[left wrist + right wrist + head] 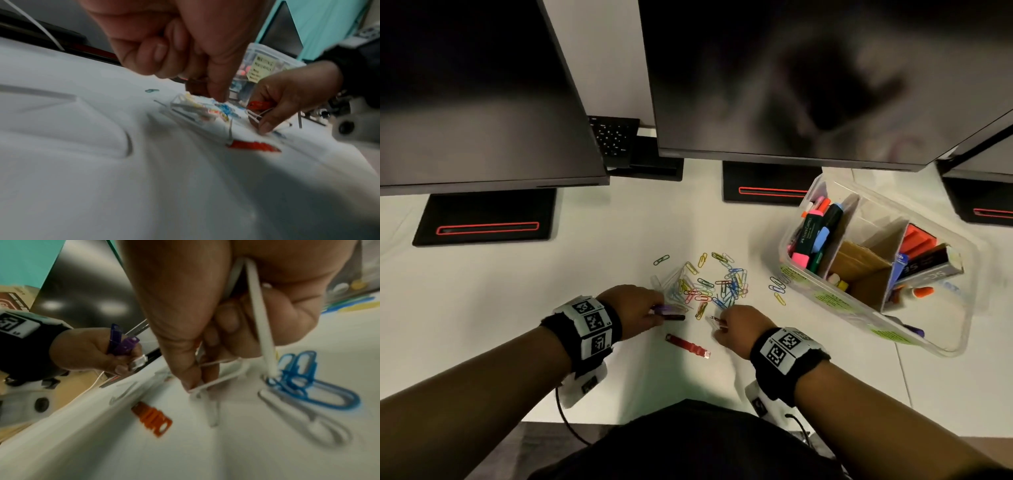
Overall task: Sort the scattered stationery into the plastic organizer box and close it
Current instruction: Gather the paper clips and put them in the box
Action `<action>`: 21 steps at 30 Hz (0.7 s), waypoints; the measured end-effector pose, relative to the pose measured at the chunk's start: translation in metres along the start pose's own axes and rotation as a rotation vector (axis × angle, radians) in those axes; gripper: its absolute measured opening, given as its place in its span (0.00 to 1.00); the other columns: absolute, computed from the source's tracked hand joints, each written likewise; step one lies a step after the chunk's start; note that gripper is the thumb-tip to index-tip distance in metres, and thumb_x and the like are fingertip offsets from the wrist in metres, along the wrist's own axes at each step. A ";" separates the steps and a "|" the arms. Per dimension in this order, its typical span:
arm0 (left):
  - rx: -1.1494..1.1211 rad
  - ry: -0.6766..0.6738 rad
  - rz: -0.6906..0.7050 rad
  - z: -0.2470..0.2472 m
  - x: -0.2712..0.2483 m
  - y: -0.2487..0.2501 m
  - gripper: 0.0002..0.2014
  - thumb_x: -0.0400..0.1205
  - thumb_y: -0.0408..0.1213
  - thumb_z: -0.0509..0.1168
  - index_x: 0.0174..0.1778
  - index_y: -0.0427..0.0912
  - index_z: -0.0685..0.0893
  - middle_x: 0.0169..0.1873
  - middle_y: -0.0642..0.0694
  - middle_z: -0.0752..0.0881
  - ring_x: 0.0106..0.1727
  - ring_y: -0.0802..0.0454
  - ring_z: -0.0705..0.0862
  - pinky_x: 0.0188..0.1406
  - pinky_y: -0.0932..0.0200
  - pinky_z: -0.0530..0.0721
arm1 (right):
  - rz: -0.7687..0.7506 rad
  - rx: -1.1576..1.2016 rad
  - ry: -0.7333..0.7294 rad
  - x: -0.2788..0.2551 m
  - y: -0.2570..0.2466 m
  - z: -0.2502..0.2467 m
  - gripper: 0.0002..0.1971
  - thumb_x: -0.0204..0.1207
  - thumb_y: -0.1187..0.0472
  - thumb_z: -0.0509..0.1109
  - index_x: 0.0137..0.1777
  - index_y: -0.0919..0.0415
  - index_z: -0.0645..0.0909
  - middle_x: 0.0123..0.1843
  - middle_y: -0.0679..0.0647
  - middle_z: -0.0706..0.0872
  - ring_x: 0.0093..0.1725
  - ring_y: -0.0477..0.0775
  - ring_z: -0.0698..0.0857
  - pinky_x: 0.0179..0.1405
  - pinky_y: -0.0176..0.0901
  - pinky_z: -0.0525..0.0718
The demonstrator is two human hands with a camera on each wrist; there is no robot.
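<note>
Coloured paper clips (710,282) lie scattered on the white table, around a small clear case (671,280). My left hand (658,311) sits at the pile's near-left edge and grips purple plastic pieces (121,344) in its curled fingers. To its right, my right hand (719,323) pinches white paper clips (218,381) against the table; something red (259,104) shows inside its fingers. Between the hands lies a red ridged plastic piece (686,344). The clear organizer box (928,346) stands open at the right, with highlighters (815,236) in its left compartment.
Dark monitors hang over the back of the table on black stands (486,219). A keyboard (613,137) stands between them. More blue paper clips (298,378) lie just right of my right hand, and a few loose clips (777,287) lie beside the organizer.
</note>
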State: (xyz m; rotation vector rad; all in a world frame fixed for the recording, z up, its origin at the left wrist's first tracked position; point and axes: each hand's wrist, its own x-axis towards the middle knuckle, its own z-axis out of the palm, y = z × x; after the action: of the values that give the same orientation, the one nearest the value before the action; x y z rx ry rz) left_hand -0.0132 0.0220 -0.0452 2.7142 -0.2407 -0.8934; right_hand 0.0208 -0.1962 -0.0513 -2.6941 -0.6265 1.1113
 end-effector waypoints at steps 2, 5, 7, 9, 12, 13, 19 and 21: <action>-0.099 0.043 -0.037 -0.010 0.003 0.005 0.10 0.81 0.51 0.60 0.50 0.50 0.78 0.36 0.54 0.81 0.47 0.49 0.82 0.42 0.63 0.70 | -0.019 0.091 0.072 -0.005 0.002 -0.011 0.14 0.80 0.53 0.62 0.34 0.57 0.68 0.34 0.52 0.73 0.40 0.54 0.73 0.39 0.39 0.67; -0.300 0.140 -0.075 -0.035 0.011 0.023 0.06 0.81 0.46 0.61 0.41 0.51 0.73 0.28 0.54 0.76 0.38 0.48 0.77 0.39 0.59 0.73 | -0.075 0.285 0.230 -0.021 0.002 -0.040 0.21 0.81 0.53 0.62 0.28 0.51 0.60 0.27 0.46 0.66 0.29 0.48 0.68 0.29 0.40 0.62; -0.452 0.201 -0.054 -0.058 0.020 0.044 0.08 0.83 0.45 0.60 0.39 0.49 0.72 0.29 0.50 0.78 0.38 0.46 0.78 0.43 0.53 0.78 | -0.090 0.538 0.317 -0.036 0.003 -0.065 0.19 0.81 0.54 0.64 0.28 0.52 0.64 0.25 0.46 0.67 0.23 0.41 0.68 0.26 0.36 0.62; -0.584 0.237 -0.003 -0.080 0.030 0.073 0.11 0.84 0.42 0.58 0.35 0.50 0.70 0.29 0.50 0.77 0.38 0.46 0.79 0.46 0.50 0.79 | -0.064 0.875 0.394 -0.051 0.010 -0.092 0.16 0.81 0.57 0.64 0.30 0.52 0.70 0.25 0.46 0.72 0.21 0.39 0.72 0.27 0.34 0.67; -0.720 0.252 0.050 -0.107 0.049 0.122 0.12 0.85 0.42 0.57 0.34 0.46 0.69 0.29 0.46 0.74 0.34 0.46 0.72 0.41 0.54 0.72 | 0.044 1.314 0.480 -0.069 0.034 -0.130 0.09 0.82 0.58 0.62 0.40 0.57 0.77 0.27 0.51 0.82 0.25 0.48 0.79 0.23 0.37 0.78; -0.817 0.227 0.066 -0.114 0.055 0.140 0.12 0.84 0.42 0.57 0.34 0.46 0.70 0.29 0.46 0.73 0.30 0.49 0.71 0.36 0.57 0.71 | 0.081 1.442 0.511 -0.073 0.046 -0.141 0.07 0.83 0.59 0.61 0.45 0.59 0.78 0.26 0.52 0.85 0.22 0.48 0.81 0.21 0.36 0.80; -1.114 -0.018 -0.009 -0.133 0.093 0.240 0.13 0.84 0.33 0.53 0.33 0.43 0.72 0.25 0.46 0.74 0.21 0.55 0.66 0.16 0.69 0.62 | 0.263 1.731 0.661 -0.077 0.113 -0.173 0.11 0.84 0.63 0.57 0.41 0.63 0.75 0.24 0.59 0.85 0.19 0.50 0.83 0.16 0.33 0.82; -1.125 -0.035 -0.047 -0.134 0.108 0.262 0.12 0.84 0.36 0.55 0.35 0.43 0.76 0.24 0.48 0.74 0.20 0.56 0.67 0.14 0.71 0.63 | 0.311 1.605 0.714 -0.067 0.131 -0.178 0.08 0.84 0.61 0.58 0.51 0.66 0.75 0.38 0.63 0.82 0.28 0.52 0.82 0.20 0.35 0.82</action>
State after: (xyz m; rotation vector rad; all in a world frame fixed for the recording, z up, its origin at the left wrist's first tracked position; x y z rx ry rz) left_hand 0.1344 -0.2245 0.0792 1.6566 0.2607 -0.7490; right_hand 0.1454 -0.3412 0.0786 -1.4577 0.6158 0.2459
